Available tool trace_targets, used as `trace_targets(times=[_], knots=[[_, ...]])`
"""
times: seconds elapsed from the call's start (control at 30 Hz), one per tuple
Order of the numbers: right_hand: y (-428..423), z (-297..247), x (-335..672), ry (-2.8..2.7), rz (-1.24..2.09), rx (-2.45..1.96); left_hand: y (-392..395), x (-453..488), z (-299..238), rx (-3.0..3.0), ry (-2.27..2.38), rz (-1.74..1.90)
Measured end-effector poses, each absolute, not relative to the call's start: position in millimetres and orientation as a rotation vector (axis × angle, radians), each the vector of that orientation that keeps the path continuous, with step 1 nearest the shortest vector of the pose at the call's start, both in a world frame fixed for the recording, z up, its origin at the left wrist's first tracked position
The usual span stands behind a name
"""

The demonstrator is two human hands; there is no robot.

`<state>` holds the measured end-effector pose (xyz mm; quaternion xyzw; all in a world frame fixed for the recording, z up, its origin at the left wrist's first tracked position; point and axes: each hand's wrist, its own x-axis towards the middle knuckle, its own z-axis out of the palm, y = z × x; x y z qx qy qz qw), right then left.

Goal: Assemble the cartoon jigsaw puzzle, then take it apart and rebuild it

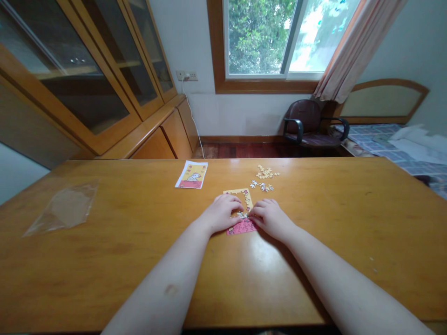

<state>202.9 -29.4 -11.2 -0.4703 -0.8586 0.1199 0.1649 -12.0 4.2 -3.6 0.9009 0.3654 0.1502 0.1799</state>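
A partly assembled jigsaw puzzle [240,227] lies on the wooden table, its pink lower part filled and its yellow border framing bare tabletop. Across its left side rests my left hand [224,213], fingers spread and curved over the border and the white pieces. My right hand [271,217] is at the puzzle's right edge, thumb and fingertips pinched together by the white pieces [241,215]; whatever they grip is too small to make out. Beyond the puzzle are loose white pieces [261,186] and a heap of loose yellow pieces [267,172].
A picture card [192,175] with a white duck on yellow and pink lies at the table's far side. On the left is a clear plastic bag [66,207]. Past the wooden table [139,279] stand a glass-door cabinet [115,83], an office chair [309,123] and a bed [384,139].
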Motion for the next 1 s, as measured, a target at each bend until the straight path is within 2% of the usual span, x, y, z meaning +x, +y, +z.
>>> trace_targets(times=[1.0], knots=[[-33.9, -1.5, 202.0, -2.453, 0.34, -1.352, 3.4, -11.4, -2.5, 2.537, 1.03, 0.445]])
